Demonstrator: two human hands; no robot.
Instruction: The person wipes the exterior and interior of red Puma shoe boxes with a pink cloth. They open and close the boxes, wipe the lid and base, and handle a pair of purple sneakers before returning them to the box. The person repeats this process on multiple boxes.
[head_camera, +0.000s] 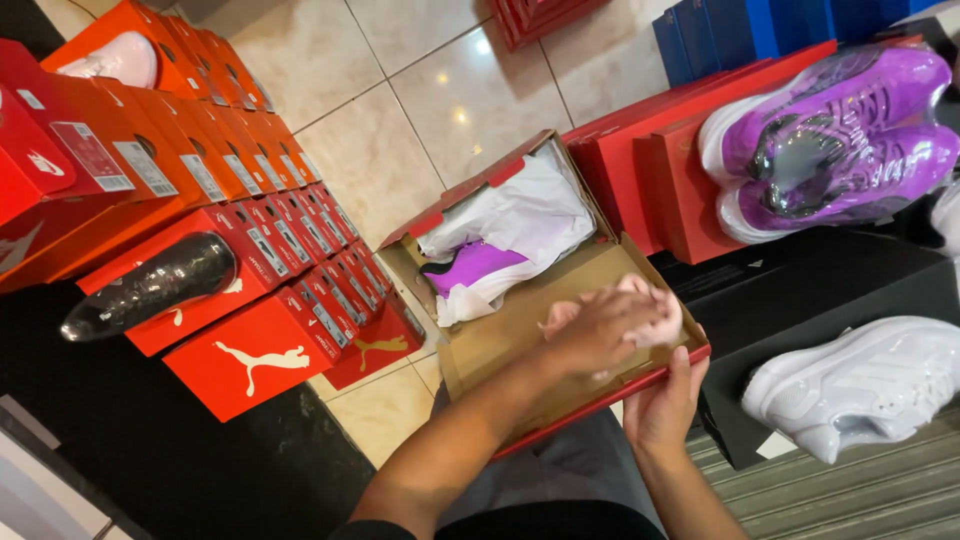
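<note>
While the right hand (665, 400) braces the near edge of an open shoe box (480, 340) resting on the person's lap, fingers curled up over the red rim of its flipped-back lid, the left hand (600, 328) presses a crumpled pale pink wad of paper (655, 310) against the lid's brown inside, fingers closed loosely around it. Done well, the work would seem to call for a steady grip on the rim so the box does not tip off the knees. Inside the box, white tissue paper (520, 215) lies loosely folded over a purple shoe (470, 265), only partly showing. Beside it on the tiled floor (400, 120) stand rows of closed red boxes (240, 260); a purple pair (830, 135) sits wrapped in clear film on another red box to the right.
</note>
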